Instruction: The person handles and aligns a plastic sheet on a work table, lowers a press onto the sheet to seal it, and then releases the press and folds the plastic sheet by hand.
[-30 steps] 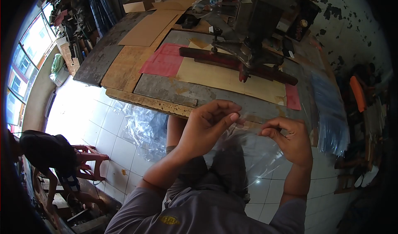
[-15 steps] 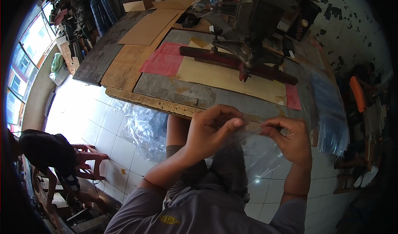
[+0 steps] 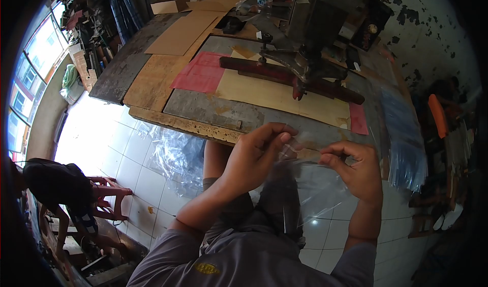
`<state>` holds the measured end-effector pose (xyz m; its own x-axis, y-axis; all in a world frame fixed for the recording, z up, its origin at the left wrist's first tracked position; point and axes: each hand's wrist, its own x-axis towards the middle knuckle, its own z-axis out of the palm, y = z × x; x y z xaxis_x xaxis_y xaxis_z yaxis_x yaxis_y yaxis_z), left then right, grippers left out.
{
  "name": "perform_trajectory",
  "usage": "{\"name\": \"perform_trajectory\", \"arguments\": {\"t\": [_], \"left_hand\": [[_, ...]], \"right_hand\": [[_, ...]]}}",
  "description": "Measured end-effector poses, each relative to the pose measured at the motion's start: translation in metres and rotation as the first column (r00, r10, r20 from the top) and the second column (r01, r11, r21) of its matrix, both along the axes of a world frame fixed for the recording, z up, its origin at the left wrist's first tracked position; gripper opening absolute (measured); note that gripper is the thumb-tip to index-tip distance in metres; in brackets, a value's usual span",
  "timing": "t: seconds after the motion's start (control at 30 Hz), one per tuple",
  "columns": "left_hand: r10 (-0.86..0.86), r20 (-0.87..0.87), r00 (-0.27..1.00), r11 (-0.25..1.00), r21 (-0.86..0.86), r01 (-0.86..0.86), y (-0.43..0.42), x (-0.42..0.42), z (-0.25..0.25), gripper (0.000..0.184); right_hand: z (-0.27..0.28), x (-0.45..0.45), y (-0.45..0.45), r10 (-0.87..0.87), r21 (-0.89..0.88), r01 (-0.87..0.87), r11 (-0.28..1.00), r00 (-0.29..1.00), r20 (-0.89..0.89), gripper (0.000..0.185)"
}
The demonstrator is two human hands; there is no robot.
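Observation:
Above my lap, just in front of the table edge, a clear plastic sheet (image 3: 317,188) hangs between my hands. My left hand (image 3: 256,155) pinches plastic between thumb and forefinger, and a small glossy fold shows beside its fingertips. My right hand (image 3: 353,165) has thumb and fingertips pressed together on the sheet's right upper part. Behind the hands, a press with a long dark red bar (image 3: 284,78) stands over a yellow sheet (image 3: 274,99) with a pink sheet (image 3: 201,73) at its left. The plastic's exact outline is hard to make out.
A stack of clear plastic sheets (image 3: 404,139) hangs over the table's right side. Crumpled plastic (image 3: 178,152) lies on the floor at left. Flat cardboard (image 3: 180,33) and an open box (image 3: 173,3) are at the back left. Another person (image 3: 56,185) is beside a red stool (image 3: 112,193).
My left fingertips have risen slightly and its thumb has drawn closer to the forefinger. A fold of plastic now shows beside them. My right hand has hardly moved.

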<state>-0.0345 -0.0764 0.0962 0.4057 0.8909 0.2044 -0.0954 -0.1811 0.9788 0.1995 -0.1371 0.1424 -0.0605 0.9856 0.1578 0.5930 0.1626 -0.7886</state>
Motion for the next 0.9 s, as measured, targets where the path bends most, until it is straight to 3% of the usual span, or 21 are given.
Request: {"name": "perform_trajectory", "arguments": {"t": [0.13,0.23,0.33,0.9], "left_hand": [[-0.052,0.169,0.984,0.997,-0.05,0.061,0.003,0.004,-0.012,0.024],[-0.038,0.203,0.978,0.995,-0.087,0.057,0.001,0.007,-0.014,0.026],[0.002,0.291,0.957,0.999,-0.039,0.01,-0.003,0.014,-0.019,0.029],[0.124,0.254,0.959,0.991,0.018,-0.133,0.0,0.021,-0.023,0.027]], "right_hand": [[-0.001,0.001,0.001,-0.003,0.0,0.003,1.0,1.0,-0.012,0.014],[-0.001,-0.001,0.0,0.01,0.007,-0.01,1.0,1.0,-0.015,0.014],[0.002,-0.002,0.0,0.015,-0.001,-0.015,1.0,1.0,-0.017,0.013],[-0.002,0.0,0.0,0.04,-0.01,-0.04,0.999,0.999,-0.037,0.015]]}}
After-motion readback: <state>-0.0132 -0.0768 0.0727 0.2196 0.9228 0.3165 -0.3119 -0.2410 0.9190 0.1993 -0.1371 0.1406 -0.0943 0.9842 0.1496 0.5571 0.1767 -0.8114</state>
